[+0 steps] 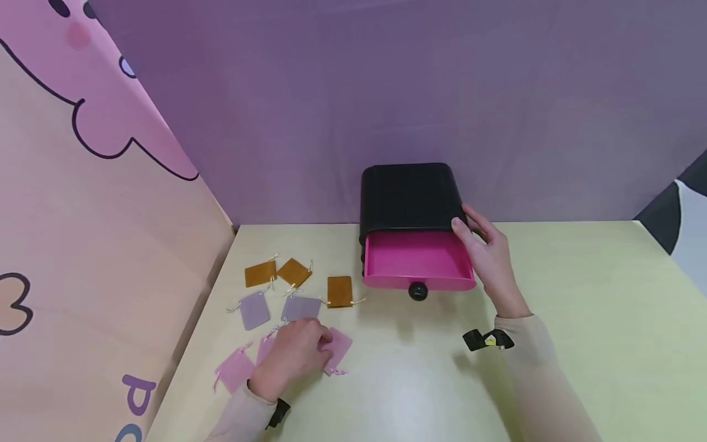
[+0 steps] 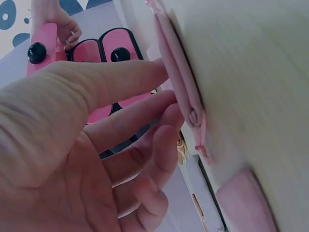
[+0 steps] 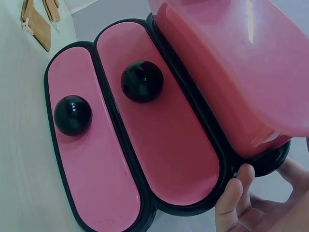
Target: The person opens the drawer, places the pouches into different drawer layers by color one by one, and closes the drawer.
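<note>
My left hand is low over the table, with thumb and fingertips pinching the edge of a pink drawstring pouch. That pouch lies flat, seen nearly edge-on in the left wrist view. A black drawer cabinet stands at the back, its pink top drawer pulled out with nothing inside. My right hand holds the cabinet's right side, thumb near the top front edge and fingers curled at the side. Two lower pink drawers with black knobs are closed in the right wrist view.
Two more pink pouches, one at the far left and one partly behind my left hand, lie on the table. Behind them are two lavender pouches and three brown pouches. A purple backdrop rises behind the cabinet.
</note>
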A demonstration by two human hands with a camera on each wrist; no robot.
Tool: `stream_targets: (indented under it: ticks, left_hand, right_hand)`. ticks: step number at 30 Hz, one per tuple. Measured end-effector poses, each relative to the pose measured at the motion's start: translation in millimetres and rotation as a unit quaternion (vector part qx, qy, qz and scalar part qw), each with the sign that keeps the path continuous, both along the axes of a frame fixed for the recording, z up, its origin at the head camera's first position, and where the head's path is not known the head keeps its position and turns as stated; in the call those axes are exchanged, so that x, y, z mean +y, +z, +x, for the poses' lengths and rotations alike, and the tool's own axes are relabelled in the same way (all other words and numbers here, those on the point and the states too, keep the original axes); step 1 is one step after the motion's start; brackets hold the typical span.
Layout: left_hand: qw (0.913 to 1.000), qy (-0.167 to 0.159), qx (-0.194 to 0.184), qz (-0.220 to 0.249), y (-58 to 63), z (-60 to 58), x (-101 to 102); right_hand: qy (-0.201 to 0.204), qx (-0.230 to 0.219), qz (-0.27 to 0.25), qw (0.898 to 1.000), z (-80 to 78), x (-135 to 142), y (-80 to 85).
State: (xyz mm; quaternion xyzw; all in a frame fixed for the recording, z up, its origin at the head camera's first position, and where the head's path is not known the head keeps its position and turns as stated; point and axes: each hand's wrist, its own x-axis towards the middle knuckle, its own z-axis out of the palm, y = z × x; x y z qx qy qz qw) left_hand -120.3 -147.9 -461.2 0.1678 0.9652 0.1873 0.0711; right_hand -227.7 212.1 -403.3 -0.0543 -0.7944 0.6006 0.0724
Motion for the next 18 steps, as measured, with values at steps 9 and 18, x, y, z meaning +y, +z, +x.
stream_targets:
  ticks: [9, 18]
  left_hand:
    - [0.9987, 0.032, -0.038, 0.009, 1.6, -3.3, -0.2]
    - [0.9978, 0.041, -0.046, 0.027, -1.6, -1.9, -1.6]
  right_hand:
    - [-0.004, 0.005, -0.004, 1.0, 2.8, -1.8, -0.6]
    - [-0.006, -0.002, 0.001, 1.0, 1.1, -0.8, -0.4]
